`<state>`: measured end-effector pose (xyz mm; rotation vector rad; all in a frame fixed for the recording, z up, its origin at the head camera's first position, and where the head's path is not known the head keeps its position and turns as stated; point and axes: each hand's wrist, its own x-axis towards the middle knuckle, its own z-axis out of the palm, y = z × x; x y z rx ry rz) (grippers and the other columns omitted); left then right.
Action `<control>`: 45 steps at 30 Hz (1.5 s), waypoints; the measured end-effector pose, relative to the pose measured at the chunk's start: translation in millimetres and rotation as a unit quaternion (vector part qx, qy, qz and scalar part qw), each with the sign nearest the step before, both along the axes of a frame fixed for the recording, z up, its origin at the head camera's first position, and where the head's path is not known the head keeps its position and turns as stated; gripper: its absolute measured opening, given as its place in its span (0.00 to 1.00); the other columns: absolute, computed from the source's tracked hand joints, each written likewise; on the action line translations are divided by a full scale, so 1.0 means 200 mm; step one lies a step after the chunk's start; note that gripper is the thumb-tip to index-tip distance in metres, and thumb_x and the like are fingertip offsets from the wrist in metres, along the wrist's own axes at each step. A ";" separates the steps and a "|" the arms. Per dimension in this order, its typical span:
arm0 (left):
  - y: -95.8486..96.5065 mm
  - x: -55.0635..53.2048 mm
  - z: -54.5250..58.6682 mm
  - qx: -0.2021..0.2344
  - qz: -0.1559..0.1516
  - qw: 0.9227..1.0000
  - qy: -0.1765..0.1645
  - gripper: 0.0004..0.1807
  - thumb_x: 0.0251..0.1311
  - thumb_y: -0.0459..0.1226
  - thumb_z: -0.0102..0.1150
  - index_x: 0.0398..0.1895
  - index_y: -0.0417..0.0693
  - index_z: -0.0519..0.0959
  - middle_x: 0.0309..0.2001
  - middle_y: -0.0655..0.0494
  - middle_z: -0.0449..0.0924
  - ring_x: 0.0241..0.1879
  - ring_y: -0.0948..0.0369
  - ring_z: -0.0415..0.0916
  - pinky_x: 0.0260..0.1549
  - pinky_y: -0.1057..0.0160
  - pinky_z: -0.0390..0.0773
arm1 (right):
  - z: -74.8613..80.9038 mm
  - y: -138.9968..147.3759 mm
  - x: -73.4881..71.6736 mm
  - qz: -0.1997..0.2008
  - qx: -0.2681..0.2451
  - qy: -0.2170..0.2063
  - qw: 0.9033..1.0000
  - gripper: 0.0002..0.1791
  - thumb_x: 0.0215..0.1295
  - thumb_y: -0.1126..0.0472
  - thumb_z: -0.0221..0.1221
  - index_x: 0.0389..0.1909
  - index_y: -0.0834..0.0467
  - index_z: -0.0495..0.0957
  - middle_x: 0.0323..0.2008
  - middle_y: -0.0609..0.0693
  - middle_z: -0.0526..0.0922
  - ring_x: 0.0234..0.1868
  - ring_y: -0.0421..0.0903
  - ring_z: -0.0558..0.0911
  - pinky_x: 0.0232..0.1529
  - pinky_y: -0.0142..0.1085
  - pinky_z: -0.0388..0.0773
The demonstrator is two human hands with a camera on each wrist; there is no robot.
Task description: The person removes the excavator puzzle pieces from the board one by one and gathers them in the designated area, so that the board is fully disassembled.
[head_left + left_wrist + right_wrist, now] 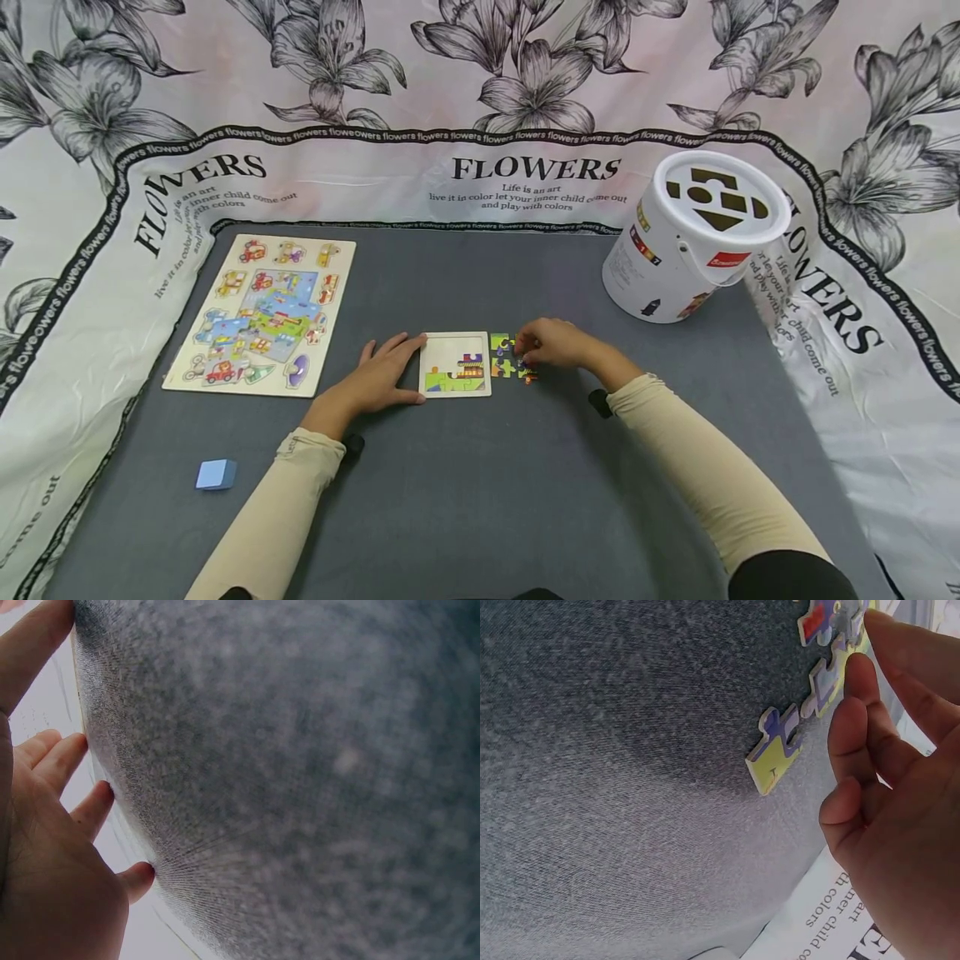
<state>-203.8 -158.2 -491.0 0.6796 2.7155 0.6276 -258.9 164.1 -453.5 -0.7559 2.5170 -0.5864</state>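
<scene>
A small square puzzle tray [442, 352] lies flat before me, with joined pieces along its bottom and lower right. My left hand [385, 373] is spread at the tray's left side, thumb and a fingertip right at its edge. Loose jigsaw pieces [500, 342] lie against the tray's right side, and my right hand [558, 342] reaches over them with bent fingers. The right wrist view shows a yellow and purple piece [775, 757] on the cloth beside that hand. Its fingertips overlap other pieces there; I cannot tell whether they pinch one.
A larger wooden picture board [187, 367] lies at the left. A light blue block [215, 474] sits nearer on that side. At the back right stands a white bucket [637, 262] with a shape-sorter lid. Flower-printed sheeting [360, 179] borders the grey surface.
</scene>
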 end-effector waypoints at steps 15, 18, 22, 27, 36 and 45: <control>0.04 -0.01 -0.01 0.002 -0.009 1.000 -0.004 0.53 0.53 0.52 0.69 0.77 0.47 0.51 0.75 0.50 0.54 0.76 0.48 0.43 0.67 0.32 0.37 | -0.03 -0.22 0.05 0.041 0.000 0.087 0.995 0.14 0.64 0.60 0.62 0.51 0.56 0.82 0.49 0.51 0.84 0.50 0.50 0.80 0.53 0.51 0.72; 0.05 -0.01 -0.02 -0.001 -0.008 1.000 -0.004 0.53 0.53 0.52 0.69 0.77 0.47 0.51 0.75 0.50 0.54 0.76 0.48 0.43 0.67 0.32 0.37 | -0.04 -0.26 0.07 0.059 0.018 0.114 0.992 0.17 0.62 0.58 0.65 0.51 0.55 0.83 0.50 0.51 0.83 0.51 0.50 0.79 0.53 0.51 0.72; 0.05 -0.01 -0.01 -0.002 -0.005 1.000 -0.007 0.53 0.53 0.52 0.69 0.77 0.47 0.51 0.75 0.50 0.54 0.76 0.48 0.43 0.67 0.32 0.37 | -0.05 -0.30 0.08 0.063 0.048 0.129 0.989 0.18 0.60 0.56 0.66 0.51 0.54 0.82 0.49 0.51 0.82 0.51 0.50 0.78 0.52 0.49 0.71; 0.04 -0.01 -0.01 -0.003 -0.002 1.000 -0.005 0.53 0.53 0.52 0.70 0.77 0.47 0.51 0.75 0.50 0.54 0.76 0.49 0.44 0.67 0.32 0.37 | -0.05 -0.33 0.08 0.053 0.069 0.127 0.988 0.17 0.60 0.55 0.66 0.50 0.54 0.81 0.46 0.50 0.82 0.48 0.49 0.77 0.49 0.47 0.70; 0.02 -0.02 -0.02 -0.011 0.002 1.000 -0.003 0.53 0.53 0.53 0.69 0.77 0.49 0.51 0.76 0.52 0.54 0.76 0.49 0.43 0.67 0.32 0.37 | -0.09 -0.36 0.07 0.032 0.043 0.114 0.992 0.13 0.58 0.60 0.67 0.40 0.52 0.74 0.34 0.45 0.78 0.34 0.43 0.75 0.38 0.39 0.64; 0.00 -0.02 -0.02 -0.013 0.003 1.000 -0.001 0.54 0.53 0.53 0.70 0.77 0.49 0.50 0.76 0.52 0.53 0.76 0.49 0.43 0.67 0.32 0.37 | -0.09 -0.38 0.09 0.072 0.038 0.146 0.986 0.06 0.62 0.61 0.62 0.40 0.53 0.82 0.33 0.45 0.82 0.31 0.41 0.76 0.34 0.39 0.67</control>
